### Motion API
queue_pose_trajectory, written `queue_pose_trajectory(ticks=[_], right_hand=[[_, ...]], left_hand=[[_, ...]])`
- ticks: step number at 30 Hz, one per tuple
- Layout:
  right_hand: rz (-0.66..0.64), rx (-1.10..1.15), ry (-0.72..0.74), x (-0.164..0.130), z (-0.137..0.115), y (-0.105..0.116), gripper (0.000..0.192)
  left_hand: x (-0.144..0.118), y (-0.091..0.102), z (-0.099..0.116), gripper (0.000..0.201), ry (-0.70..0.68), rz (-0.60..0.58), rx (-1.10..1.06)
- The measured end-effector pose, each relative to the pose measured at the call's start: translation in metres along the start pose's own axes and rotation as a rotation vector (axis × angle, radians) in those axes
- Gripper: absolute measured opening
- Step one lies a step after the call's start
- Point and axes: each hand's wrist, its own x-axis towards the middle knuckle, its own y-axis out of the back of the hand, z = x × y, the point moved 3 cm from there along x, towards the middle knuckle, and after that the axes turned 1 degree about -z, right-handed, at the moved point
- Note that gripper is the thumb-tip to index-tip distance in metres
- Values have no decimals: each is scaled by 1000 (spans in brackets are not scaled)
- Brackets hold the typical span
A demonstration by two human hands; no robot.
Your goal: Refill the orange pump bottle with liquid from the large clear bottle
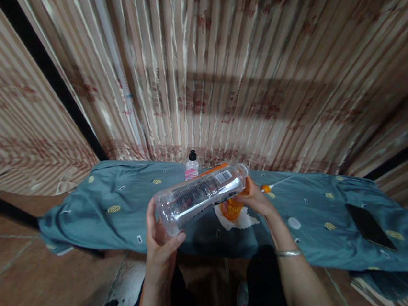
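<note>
A large clear plastic bottle [202, 191] with a dark printed label and a barcode is held tilted above the bench, its neck up and to the right. My left hand [162, 239] is closed around its base, thumb in front. My right hand [254, 197] closes near the neck, its fingers partly hidden behind the bottle. Just below the bottle, an orange container [231, 210] with yellow markings rests on a white tissue [247, 221]; its upper part is partly covered by the bottle and my right hand.
A patterned blue-green cloth [97, 206] covers the long bench. On it are a small black-capped bottle [192, 167], a thin orange-ended tool [266, 189], a white round cap [294, 222] and a dark phone [370, 227]. Striped curtain [196, 76] and black posts [56, 85] stand behind.
</note>
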Motion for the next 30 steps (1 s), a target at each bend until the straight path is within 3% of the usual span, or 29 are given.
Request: queue_pose_trajectory(ticks=[4, 8, 23, 30], right_hand=[[18, -20, 15, 0, 1, 0, 86], [16, -10, 1, 0, 3, 1, 81], [9, 1, 1, 1, 5, 1, 86], [6, -2, 14, 2, 11, 3, 81]], left_hand=[[0, -2, 2, 97, -2, -18, 11], [1, -2, 2, 96, -16, -30, -10], [-1, -2, 4, 73, -22, -35, -19], [2, 3, 0, 81, -40, -66, -35]])
